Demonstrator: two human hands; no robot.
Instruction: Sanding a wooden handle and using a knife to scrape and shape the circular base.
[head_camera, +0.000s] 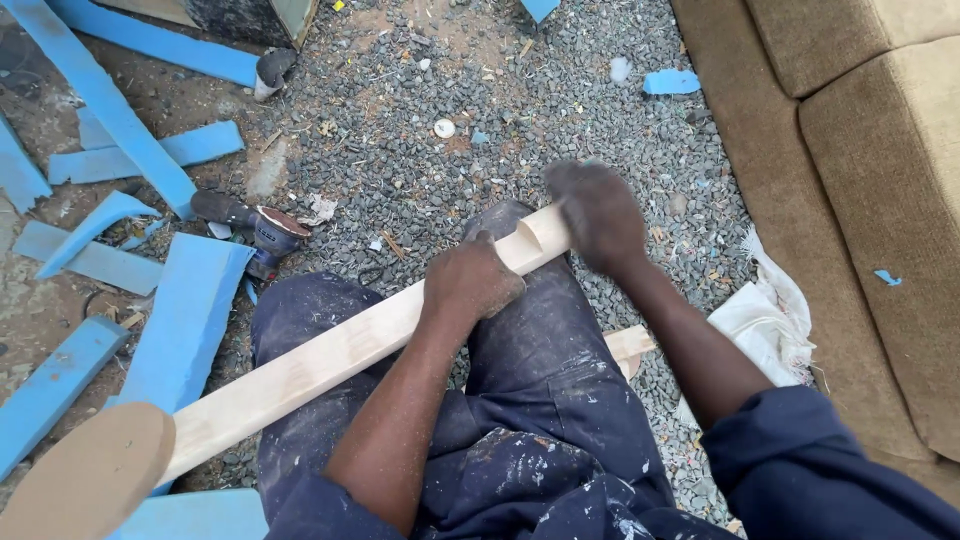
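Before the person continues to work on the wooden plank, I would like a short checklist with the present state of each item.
1. Left hand presses the wooden plank down: ok, it lies flat on top.
2. Plank supported: ok, it rests across the person's lap.
3. Right hand at the far end of the plank: ok, but blurred, so its grip and anything it holds: cannot tell.
4. Notch near that end free of fingers: ok.
5. Ground around: not ok, blue foam pieces and a power tool lie on the gravel.
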